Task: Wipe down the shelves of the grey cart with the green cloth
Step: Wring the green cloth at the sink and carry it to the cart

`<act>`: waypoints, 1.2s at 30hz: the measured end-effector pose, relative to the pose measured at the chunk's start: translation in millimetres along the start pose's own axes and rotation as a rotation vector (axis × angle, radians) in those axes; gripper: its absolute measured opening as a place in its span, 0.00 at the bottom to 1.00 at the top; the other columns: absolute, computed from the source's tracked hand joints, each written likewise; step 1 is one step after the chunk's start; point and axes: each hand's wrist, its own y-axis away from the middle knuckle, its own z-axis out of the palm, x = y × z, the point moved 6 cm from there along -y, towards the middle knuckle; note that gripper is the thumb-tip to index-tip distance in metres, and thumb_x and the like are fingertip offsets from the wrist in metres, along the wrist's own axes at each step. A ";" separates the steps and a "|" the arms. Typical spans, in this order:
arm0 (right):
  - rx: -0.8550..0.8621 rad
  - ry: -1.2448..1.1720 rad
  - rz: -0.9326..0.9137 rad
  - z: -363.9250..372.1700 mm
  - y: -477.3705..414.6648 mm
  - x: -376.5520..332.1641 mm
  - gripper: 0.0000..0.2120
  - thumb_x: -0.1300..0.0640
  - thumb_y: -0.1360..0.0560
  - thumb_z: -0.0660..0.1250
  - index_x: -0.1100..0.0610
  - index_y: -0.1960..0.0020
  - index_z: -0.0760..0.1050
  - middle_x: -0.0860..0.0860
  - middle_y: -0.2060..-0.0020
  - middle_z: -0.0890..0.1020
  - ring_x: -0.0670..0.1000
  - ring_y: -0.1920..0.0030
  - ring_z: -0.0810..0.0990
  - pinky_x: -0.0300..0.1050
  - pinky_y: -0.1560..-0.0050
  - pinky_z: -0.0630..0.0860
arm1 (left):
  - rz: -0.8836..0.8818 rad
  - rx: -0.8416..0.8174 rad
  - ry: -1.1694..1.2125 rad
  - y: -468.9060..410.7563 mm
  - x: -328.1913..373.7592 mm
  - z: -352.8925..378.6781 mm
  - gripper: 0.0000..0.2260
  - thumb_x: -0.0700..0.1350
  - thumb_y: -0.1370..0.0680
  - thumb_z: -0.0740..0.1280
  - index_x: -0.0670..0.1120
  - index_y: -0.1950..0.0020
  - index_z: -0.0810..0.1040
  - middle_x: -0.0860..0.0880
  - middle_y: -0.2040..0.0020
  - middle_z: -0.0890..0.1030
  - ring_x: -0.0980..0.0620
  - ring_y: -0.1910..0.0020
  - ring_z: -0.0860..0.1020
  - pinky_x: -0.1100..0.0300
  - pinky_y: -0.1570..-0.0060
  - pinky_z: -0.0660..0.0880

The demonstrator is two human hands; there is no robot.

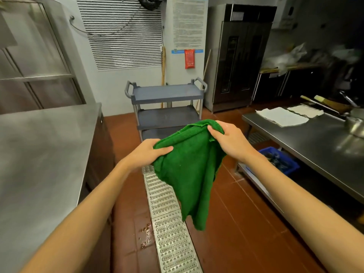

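The green cloth (189, 170) hangs in the air in front of me, held at its top edge by both hands. My left hand (145, 152) pinches its left corner with the thumb on top. My right hand (228, 138) grips the upper right corner. The grey cart (167, 95) stands against the far wall, some way beyond the cloth, with three shelves showing. Its bottom shelf is partly hidden behind the cloth.
A steel counter (39, 146) runs along the left and a steel table (307, 140) with white cloths along the right. A metal drain grate (169, 223) runs down the red tiled floor towards the cart. A blue crate (279, 160) sits under the right table.
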 end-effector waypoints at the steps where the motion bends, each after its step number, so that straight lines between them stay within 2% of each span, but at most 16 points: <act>1: -0.019 0.047 -0.001 3.9 -16.0 6.9 0.16 0.47 0.16 0.57 0.52 0.38 0.78 0.47 0.44 0.83 0.50 0.42 0.80 0.46 0.41 0.74 | 0.003 0.029 -0.008 -14.5 -2.0 -8.3 0.12 0.54 0.23 0.73 0.49 0.44 0.84 0.51 0.50 0.88 0.50 0.51 0.86 0.47 0.45 0.83; 5: -0.088 0.207 0.025 20.9 -75.9 41.4 0.20 0.46 0.16 0.56 0.57 0.34 0.74 0.54 0.39 0.81 0.58 0.39 0.77 0.53 0.38 0.73 | -0.013 0.169 -0.056 -63.9 -9.7 -37.3 0.14 0.55 0.24 0.74 0.47 0.46 0.82 0.51 0.53 0.88 0.51 0.53 0.86 0.48 0.49 0.84; 9: -0.095 0.191 0.016 36.0 -143.5 75.1 0.14 0.46 0.17 0.57 0.55 0.53 0.73 0.53 0.58 0.81 0.54 0.56 0.79 0.45 0.60 0.71 | -0.039 0.135 -0.101 -115.6 -21.5 -63.1 0.30 0.58 0.41 0.85 0.48 0.45 0.79 0.51 0.50 0.87 0.51 0.50 0.86 0.52 0.50 0.83; 12: -0.105 0.141 0.003 40.2 -194.0 96.2 0.16 0.45 0.17 0.57 0.54 0.56 0.74 0.49 0.60 0.80 0.51 0.57 0.78 0.43 0.62 0.69 | -0.059 0.126 -0.220 -158.7 -26.0 -80.9 0.31 0.44 0.43 0.87 0.47 0.46 0.76 0.48 0.46 0.84 0.49 0.46 0.83 0.46 0.45 0.81; 14: -0.107 0.073 0.020 39.6 -225.9 110.7 0.17 0.44 0.18 0.58 0.54 0.57 0.74 0.48 0.58 0.81 0.52 0.56 0.78 0.44 0.59 0.69 | -0.171 0.126 -0.229 -185.8 -28.3 -93.5 0.31 0.39 0.42 0.86 0.45 0.45 0.75 0.45 0.43 0.82 0.44 0.43 0.82 0.42 0.42 0.80; 17: -0.141 -0.094 0.128 40.3 -268.5 132.3 0.22 0.43 0.20 0.62 0.62 0.54 0.81 0.56 0.58 0.85 0.58 0.54 0.84 0.49 0.51 0.77 | -0.491 -0.011 -0.091 -211.0 -32.8 -105.7 0.36 0.43 0.42 0.85 0.36 0.37 0.77 0.41 0.42 0.84 0.42 0.43 0.83 0.44 0.42 0.81; 19: -0.200 -0.181 0.202 45.4 -291.9 145.8 0.22 0.41 0.21 0.64 0.60 0.51 0.84 0.54 0.57 0.87 0.56 0.54 0.85 0.56 0.45 0.80 | -0.623 -0.096 0.023 -225.9 -35.1 -106.5 0.29 0.45 0.38 0.82 0.36 0.40 0.81 0.41 0.47 0.87 0.45 0.48 0.86 0.49 0.48 0.84; 22: -0.298 -0.160 0.279 52.3 -323.5 162.1 0.23 0.38 0.23 0.66 0.58 0.52 0.85 0.54 0.57 0.87 0.54 0.57 0.86 0.56 0.46 0.81 | -0.697 -0.135 -0.036 -251.9 -37.8 -107.2 0.15 0.48 0.30 0.78 0.42 0.48 0.85 0.45 0.52 0.88 0.47 0.51 0.86 0.53 0.45 0.81; 24: -0.403 -0.068 0.304 57.5 -342.5 172.8 0.29 0.35 0.27 0.68 0.63 0.51 0.83 0.59 0.57 0.86 0.56 0.58 0.86 0.57 0.47 0.82 | -0.702 -0.106 -0.114 -273.3 -39.9 -112.6 0.13 0.49 0.27 0.78 0.42 0.48 0.84 0.47 0.57 0.88 0.49 0.54 0.85 0.55 0.52 0.81; 26: -0.541 -0.048 0.320 62.3 -357.4 180.5 0.37 0.32 0.35 0.75 0.66 0.49 0.82 0.61 0.56 0.86 0.59 0.56 0.86 0.58 0.46 0.82 | -0.658 -0.035 -0.103 -298.9 -41.9 -122.6 0.21 0.49 0.29 0.79 0.38 0.43 0.81 0.45 0.57 0.88 0.47 0.58 0.86 0.56 0.61 0.82; 28: -0.670 -0.046 0.317 64.0 -372.7 190.2 0.36 0.35 0.41 0.81 0.61 0.46 0.82 0.58 0.53 0.87 0.58 0.54 0.87 0.56 0.49 0.83 | -0.552 0.088 -0.050 -325.7 -45.4 -134.5 0.28 0.51 0.32 0.81 0.35 0.40 0.79 0.40 0.49 0.86 0.42 0.53 0.86 0.49 0.54 0.84; 30: -0.761 -0.046 0.334 64.1 -387.7 199.3 0.33 0.44 0.43 0.85 0.54 0.43 0.80 0.53 0.51 0.86 0.54 0.53 0.87 0.50 0.54 0.84 | -0.456 0.153 0.059 -348.9 -49.7 -141.3 0.28 0.53 0.34 0.82 0.35 0.43 0.82 0.38 0.47 0.85 0.39 0.50 0.86 0.43 0.44 0.82; 31: -0.789 0.059 0.328 64.3 -396.1 205.9 0.34 0.47 0.44 0.86 0.53 0.42 0.79 0.51 0.49 0.86 0.52 0.54 0.87 0.47 0.55 0.83 | -0.417 0.154 0.116 -361.0 -53.7 -144.2 0.25 0.53 0.34 0.81 0.37 0.47 0.84 0.37 0.47 0.85 0.38 0.48 0.85 0.41 0.42 0.80; 33: -0.837 0.497 0.294 69.1 -414.0 219.5 0.36 0.46 0.45 0.85 0.53 0.42 0.76 0.47 0.49 0.82 0.52 0.52 0.83 0.48 0.51 0.81 | -0.357 0.126 0.164 -385.2 -61.2 -150.9 0.21 0.56 0.33 0.81 0.39 0.53 0.86 0.35 0.47 0.85 0.35 0.45 0.84 0.37 0.37 0.77; 34: -0.839 0.649 0.299 73.8 -423.8 224.9 0.36 0.46 0.44 0.84 0.54 0.41 0.75 0.47 0.50 0.79 0.53 0.50 0.81 0.51 0.48 0.80 | -0.336 0.096 0.156 -397.2 -64.1 -154.4 0.23 0.58 0.33 0.81 0.39 0.53 0.86 0.34 0.46 0.85 0.34 0.43 0.83 0.36 0.35 0.75; 36: -0.818 0.695 0.327 85.7 -447.1 234.7 0.32 0.46 0.41 0.83 0.57 0.42 0.77 0.47 0.55 0.79 0.54 0.52 0.80 0.53 0.47 0.80 | -0.309 0.021 0.115 -422.6 -68.1 -162.8 0.30 0.63 0.35 0.80 0.38 0.49 0.83 0.36 0.45 0.85 0.37 0.44 0.84 0.40 0.38 0.78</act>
